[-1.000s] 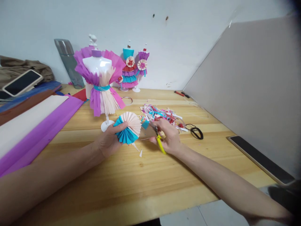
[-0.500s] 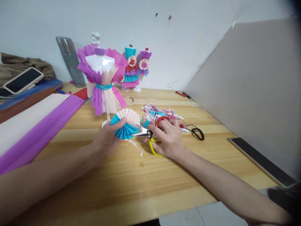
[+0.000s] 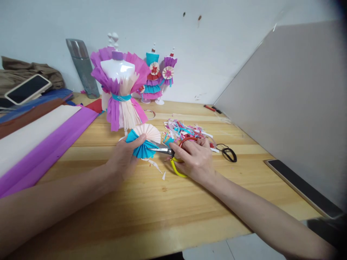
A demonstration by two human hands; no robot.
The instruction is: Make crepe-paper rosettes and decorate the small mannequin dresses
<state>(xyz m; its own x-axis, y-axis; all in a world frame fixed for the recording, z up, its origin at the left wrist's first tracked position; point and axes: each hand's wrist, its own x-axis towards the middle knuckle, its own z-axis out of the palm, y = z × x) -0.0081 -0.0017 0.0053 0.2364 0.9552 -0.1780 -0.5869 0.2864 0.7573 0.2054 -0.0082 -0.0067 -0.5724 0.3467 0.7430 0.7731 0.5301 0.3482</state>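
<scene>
Between thumb and fingers, my left hand point(image 3: 125, 156) pinches a round pleated paper rosette point(image 3: 148, 132), pale pink on top and turquoise below. My right hand point(image 3: 195, 157) is closed on the handles of scissors point(image 3: 176, 169), one loop red and the other yellow. Their blades point left and lie at the rosette's right side, over the turquoise pleats. Just behind the rosette stands a small white dress form point(image 3: 117, 70), dressed in purple, pink and cream crepe paper with a turquoise waistband.
Paper scraps point(image 3: 183, 128) are heaped behind the scissors. Crepe paper sheets point(image 3: 51, 144), a phone point(image 3: 28, 89) and a grey bottle point(image 3: 84, 70) are at left. Two smaller dressed forms point(image 3: 152, 77) stand by the wall. A black cord point(image 3: 230, 154) and a dark flat device point(image 3: 300, 186) lie at right.
The scissor blades have moved left, further over the rosette's turquoise pleats. My left hand still holds the rosette in nearly the same place. The whole view has shifted slightly.
</scene>
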